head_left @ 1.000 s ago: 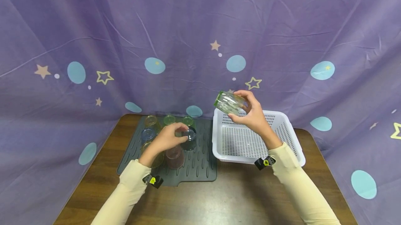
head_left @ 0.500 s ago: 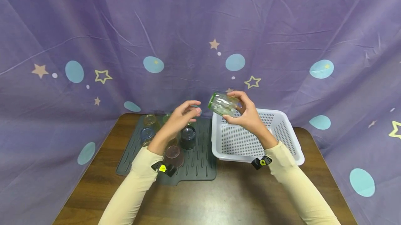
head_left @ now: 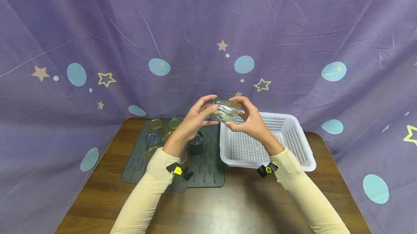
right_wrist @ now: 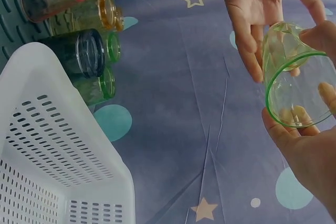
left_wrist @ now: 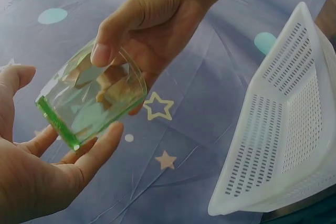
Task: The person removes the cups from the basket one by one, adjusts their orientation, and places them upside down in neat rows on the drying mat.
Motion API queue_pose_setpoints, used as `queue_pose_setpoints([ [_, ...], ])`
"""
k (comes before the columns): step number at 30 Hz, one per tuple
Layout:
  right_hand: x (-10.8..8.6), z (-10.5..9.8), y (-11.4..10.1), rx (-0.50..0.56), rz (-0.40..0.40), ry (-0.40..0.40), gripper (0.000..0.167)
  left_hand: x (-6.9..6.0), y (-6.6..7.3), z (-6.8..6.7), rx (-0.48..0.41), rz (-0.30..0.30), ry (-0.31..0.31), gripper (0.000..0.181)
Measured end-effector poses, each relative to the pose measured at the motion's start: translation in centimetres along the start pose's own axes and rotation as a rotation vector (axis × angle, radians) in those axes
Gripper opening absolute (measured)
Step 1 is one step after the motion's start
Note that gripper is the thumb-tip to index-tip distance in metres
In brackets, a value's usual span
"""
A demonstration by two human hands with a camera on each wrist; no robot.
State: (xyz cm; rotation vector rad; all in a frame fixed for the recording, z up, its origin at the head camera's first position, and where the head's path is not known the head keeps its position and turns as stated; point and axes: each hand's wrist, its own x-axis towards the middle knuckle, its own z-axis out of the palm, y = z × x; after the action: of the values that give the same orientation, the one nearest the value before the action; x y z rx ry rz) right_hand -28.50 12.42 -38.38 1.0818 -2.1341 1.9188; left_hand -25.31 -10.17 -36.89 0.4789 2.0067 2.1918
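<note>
A clear green-tinted drinking glass point(head_left: 226, 109) is held in the air, lying nearly on its side. My right hand point(head_left: 251, 120) grips it near its mouth, thumb and fingers on opposite sides. Around its thick green base comes my left hand point(head_left: 194, 116). In the left wrist view, this hand's fingers lie under and beside the glass point(left_wrist: 92, 106), while its thumb stands apart from it. The right wrist view looks into the glass's mouth, with the green rim point(right_wrist: 269, 100) toward the right hand.
A dark drying mat point(head_left: 208, 170) holds several upside-down coloured glasses, including a dark blue one point(head_left: 196, 145); the left forearm hides part of them. To the right stands a white perforated basket point(head_left: 242, 164) on the wooden table point(head_left: 224, 208). A purple patterned curtain point(head_left: 192, 28) hangs behind.
My left hand has left the dark blue glass on the mat, rising and moving right to the green glass's base. My right hand has brought the green glass slightly left.
</note>
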Motion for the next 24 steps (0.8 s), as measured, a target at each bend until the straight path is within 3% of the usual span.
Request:
queue_pose_setpoints([
  [5,-0.08,0.33,0.06,0.003,-0.007,-0.012,0.071,0.20,-0.09,0.27,-0.005,-0.002,-0.013,0.051],
  [24,-0.07,0.69,0.16,0.022,-0.003,-0.046,0.073,0.12,-0.08,0.34,-0.021,-0.027,0.038,0.049],
])
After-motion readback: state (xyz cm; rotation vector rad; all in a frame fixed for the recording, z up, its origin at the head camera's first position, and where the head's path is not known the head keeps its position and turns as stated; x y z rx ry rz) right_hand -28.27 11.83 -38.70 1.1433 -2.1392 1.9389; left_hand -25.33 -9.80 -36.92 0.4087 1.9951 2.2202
